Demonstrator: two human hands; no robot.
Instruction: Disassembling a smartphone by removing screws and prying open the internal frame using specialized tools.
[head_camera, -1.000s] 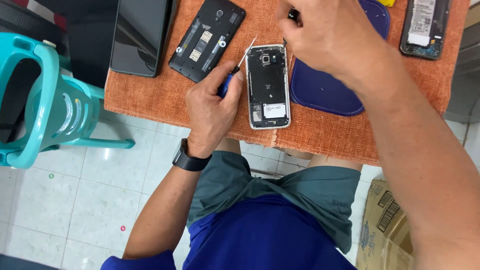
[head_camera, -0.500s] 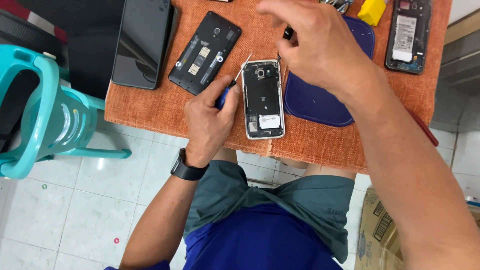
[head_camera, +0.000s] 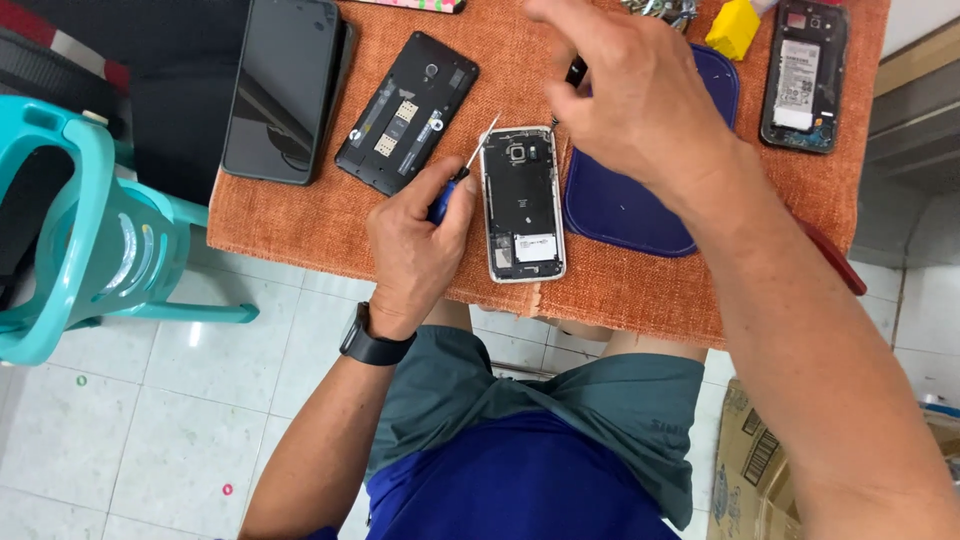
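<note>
The left hand is closed around a small screwdriver with a blue handle. Its thin metal tip points up and away, just beside the top left corner of an open phone. That phone has a white rim and no back cover, so its dark insides show. It lies flat on the orange cloth, close to the near edge of the table and right next to the left hand.

The right hand is lifted above the table, over the blue mat. Its fingers are pinched together on something small and dark. It may be a tiny tool or part, but the hand hides most of it, so I cannot tell what it is.

Two more phones lie to the left: a black phone with its back off and a dark phone with a shiny screen. Another opened phone sits at the far right, near a yellow block. A teal chair stands on the floor.

What could go wrong? The sharp tip could slip and scratch the parts inside the open phone. The phone is near the edge, so a hard push could slide it off. The small thing in the right hand could drop and get lost on the floor
</note>
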